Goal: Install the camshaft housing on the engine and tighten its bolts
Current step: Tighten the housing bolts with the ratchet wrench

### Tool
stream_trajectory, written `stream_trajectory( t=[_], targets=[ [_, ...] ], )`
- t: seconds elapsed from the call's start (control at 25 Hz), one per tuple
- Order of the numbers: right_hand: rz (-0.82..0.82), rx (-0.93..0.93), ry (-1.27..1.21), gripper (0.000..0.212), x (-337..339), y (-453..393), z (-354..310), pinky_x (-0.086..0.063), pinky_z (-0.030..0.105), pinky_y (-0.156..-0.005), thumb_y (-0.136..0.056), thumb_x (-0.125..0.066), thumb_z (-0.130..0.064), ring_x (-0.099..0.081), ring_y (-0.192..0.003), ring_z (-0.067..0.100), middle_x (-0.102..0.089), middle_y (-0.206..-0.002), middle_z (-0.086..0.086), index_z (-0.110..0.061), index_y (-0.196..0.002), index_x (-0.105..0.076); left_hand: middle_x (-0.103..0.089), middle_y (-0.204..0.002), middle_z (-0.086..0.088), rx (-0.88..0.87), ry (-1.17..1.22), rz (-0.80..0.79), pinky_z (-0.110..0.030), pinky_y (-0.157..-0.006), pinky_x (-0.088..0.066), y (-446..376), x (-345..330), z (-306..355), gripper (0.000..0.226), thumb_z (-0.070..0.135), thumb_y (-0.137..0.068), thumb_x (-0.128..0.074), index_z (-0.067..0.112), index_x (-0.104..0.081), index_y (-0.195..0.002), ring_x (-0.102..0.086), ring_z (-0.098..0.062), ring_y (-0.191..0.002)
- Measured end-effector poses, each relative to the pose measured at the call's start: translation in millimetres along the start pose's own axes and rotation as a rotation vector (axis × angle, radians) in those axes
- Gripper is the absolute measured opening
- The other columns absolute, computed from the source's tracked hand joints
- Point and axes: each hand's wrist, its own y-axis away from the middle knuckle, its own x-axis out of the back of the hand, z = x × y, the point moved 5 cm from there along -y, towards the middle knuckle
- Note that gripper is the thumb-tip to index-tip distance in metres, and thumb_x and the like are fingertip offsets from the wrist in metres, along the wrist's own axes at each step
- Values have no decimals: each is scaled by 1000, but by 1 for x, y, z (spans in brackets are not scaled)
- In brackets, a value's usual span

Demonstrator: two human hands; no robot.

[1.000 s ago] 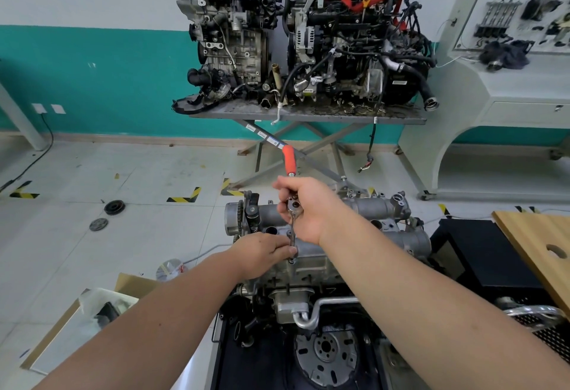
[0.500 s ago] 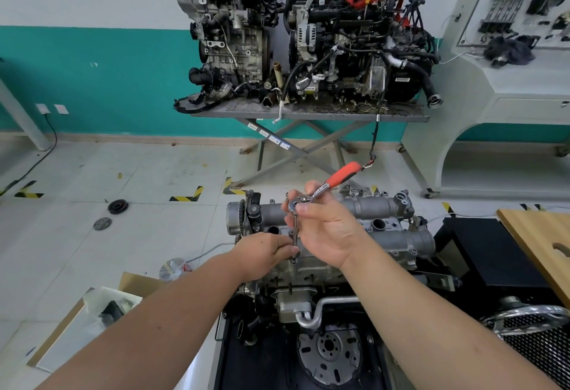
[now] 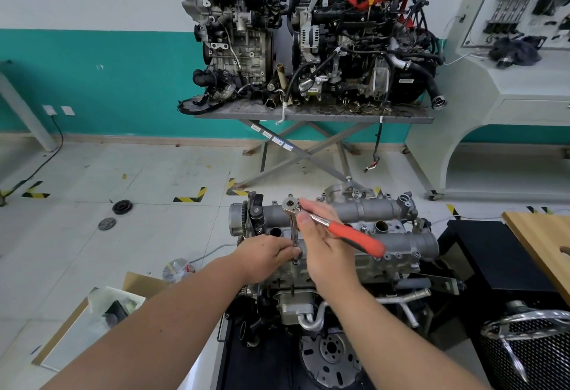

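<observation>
The camshaft housing [image 3: 354,229] already sits on top of the engine [image 3: 324,272], seated flat as far as the view shows, so the install step reads as done and you are in the bolt-tightening stage. Your ratchet [image 3: 336,226] is on an extension [image 3: 293,232] that stands upright over a bolt [image 3: 295,262] at the housing's near edge, toward its sprocket end. Several other bolt heads show along the housing's far edge and at its right end; whether those are torqued or only started cannot be told from here, so count the remaining bolts as unverified. Your left hand [image 3: 265,254] is just left of the extension's lower end, at the near edge of the housing; its fingers [image 3: 285,250] are curled and pinch the extension low down, steadying the socket on the bolt. Your right hand [image 3: 324,241] lies over the middle of the housing, with the ratchet's metal neck held between thumb and fingers [image 3: 311,207] just beside the head, a light clamp with the fingers only partly curled. The orange grip [image 3: 357,240] angles away to the right, above the housing's near cam tube, and is not in the palm. Judgement: this grip suits fast run-down, not final torque; for a firm pull you would need your hand farther out on the orange grip. The socket's seating on the bolt is hidden behind your left hand's fingers.
</observation>
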Motion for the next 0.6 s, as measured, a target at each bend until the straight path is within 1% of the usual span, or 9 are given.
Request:
stream_trajectory(
  t=[0.04, 0.12, 0.2, 0.28, 0.36, 0.4, 0.48, 0.52, 0.6],
  targets=[
    [-65, 117, 159, 22, 5, -4, -4, -45, 17, -100, -98, -58, -32, -56, -119, 1, -59, -122, -19, -37, -118, -63, -53, -65, 10, 0, 1, 6, -32, -63, -40, 0, 1, 0, 38, 54, -103, -36, 40, -46, -69, -50, -1, -64],
    [-151, 298, 323, 30, 14, -13, -10, -41, 16, -105, -98, -59, -23, -50, -125, -1, -50, -135, -14, -24, -127, -61, -51, -63, 12, 2, 13, 10, -31, -61, -36, -1, 1, 0, 38, 54, -102, -38, 46, -47, -66, -48, 0, -61],
    [-218, 470, 448, 35, 20, -19, -14, -42, 21, -105, -98, -60, -16, -51, -126, 9, -46, -143, 5, -13, -133, -59, -49, -63, 14, 5, 24, -1, -31, -62, -36, -2, 1, 1, 39, 53, -102, -40, 50, -48, -64, -47, 1, -61],
    [-323, 627, 606, 41, 23, -25, -22, -48, 36, -103, -99, -57, -24, -53, -127, 22, -44, -147, 16, -20, -140, -51, -49, -63, 14, 15, 38, -10, -31, -63, -36, -3, 0, 0, 40, 53, -102, -41, 48, -48, -62, -47, 1, -61],
    [-465, 697, 737, 42, 17, -34, -37, -50, 47, -101, -100, -56, -33, -52, -131, 23, -46, -150, 8, -33, -142, -51, -50, -66, 15, 37, 46, -23, -32, -65, -39, -3, -1, -2, 39, 53, -102, -42, 48, -49, -64, -49, 0, -64],
    [-536, 801, 818, 38, 11, -37, -46, -51, 48, -99, -100, -58, -30, -52, -131, 25, -49, -149, 8, -30, -138, -57, -52, -69, 15, 45, 44, -33, -33, -68, -42, -3, -1, -2, 36, 53, -102, -42, 46, -51, -68, -50, -2, -67],
    [-685, 1100, 1027, 24, -7, -39, -59, -52, 45, -94, -99, -56, -15, -58, -126, 29, -61, -137, 9, -17, -115, -73, -55, -77, 13, 49, 44, -49, -35, -72, -44, -5, -2, -3, 31, 52, -102, -42, 44, -53, -75, -53, -11, -75],
    [-750, 1201, 1107, 23, -15, -38, -65, -52, 43, -93, -96, -52, -9, -61, -120, 29, -68, -126, 7, -14, -103, -74, -56, -77, 11, 48, 52, -49, -35, -72, -43, -6, -2, -3, 31, 51, -102, -42, 44, -52, -74, -54, -14, -77],
    [-809, 1258, 1256, 23, -25, -38, -74, -49, 42, -94, -91, -46, -7, -65, -98, 27, -69, -97, 2, -15, -91, -67, -62, -79, 7, 58, 80, -35, -35, -71, -44, -7, -2, -3, 31, 51, -101, -45, 39, -57, -75, -56, -17, -76]
  ],
)
